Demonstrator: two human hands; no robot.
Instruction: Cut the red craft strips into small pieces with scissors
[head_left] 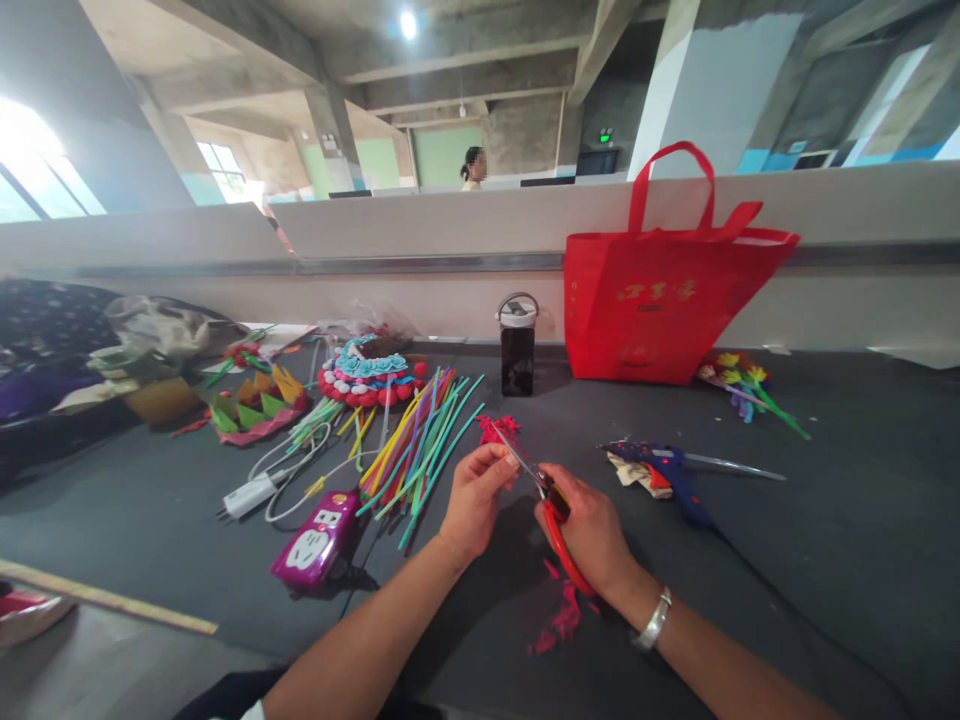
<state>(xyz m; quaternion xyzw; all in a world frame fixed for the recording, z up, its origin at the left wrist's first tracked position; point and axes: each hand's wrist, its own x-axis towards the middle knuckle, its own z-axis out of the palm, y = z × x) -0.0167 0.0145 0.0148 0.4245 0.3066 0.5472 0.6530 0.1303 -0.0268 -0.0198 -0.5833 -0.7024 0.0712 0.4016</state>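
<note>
In my right hand (589, 525) is a pair of scissors with red handles (561, 548), the blades pointing up and left. Thumb and fingers of my left hand (480, 490) are pinched together beside the blade tips; what they hold, if anything, is too small to make out. Just beyond the fingertips lies a clump of red pieces (499, 428), partly behind the scissors' tip. Red scraps (559, 622) are scattered on the dark table below my right hand. Left of my left hand lies a bundle of colourful fuzzy stems (420, 445).
A blue glue gun (679, 478) with its cord lies to the right. A dark bottle (517, 355) and a red bag (652, 310) stand at the back. Leftward are a purple power socket (319, 540), a white charger (250, 495) and flower decorations (367, 370). A person (472, 168) is beyond the partition.
</note>
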